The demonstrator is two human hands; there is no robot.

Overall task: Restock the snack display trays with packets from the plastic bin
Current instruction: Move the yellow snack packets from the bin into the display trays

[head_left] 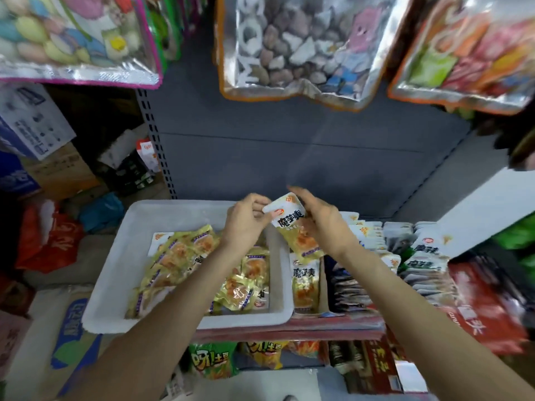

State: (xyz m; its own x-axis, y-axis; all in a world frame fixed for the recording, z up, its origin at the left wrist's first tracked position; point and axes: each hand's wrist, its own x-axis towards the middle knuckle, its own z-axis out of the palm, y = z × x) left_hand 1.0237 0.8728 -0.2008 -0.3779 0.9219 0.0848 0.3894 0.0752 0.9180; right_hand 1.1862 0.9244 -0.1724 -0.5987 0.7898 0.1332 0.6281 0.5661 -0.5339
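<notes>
A white plastic bin (121, 256) sits on the shelf at centre left and holds several yellow snack packets (185, 256). Above its right rim, both hands hold one yellow and white packet (292, 224). My left hand (246, 224) pinches the packet's upper left corner. My right hand (321, 221) grips its right side. Just under the held packet a display tray (324, 312) holds matching yellow packets (305, 282) standing in a row.
To the right, further trays hold dark packets (347, 285) and white and green packets (422, 256). Big bags of sweets (295, 44) hang overhead. Boxes and bags are piled on the left. A lower shelf holds green snack bags (211, 360).
</notes>
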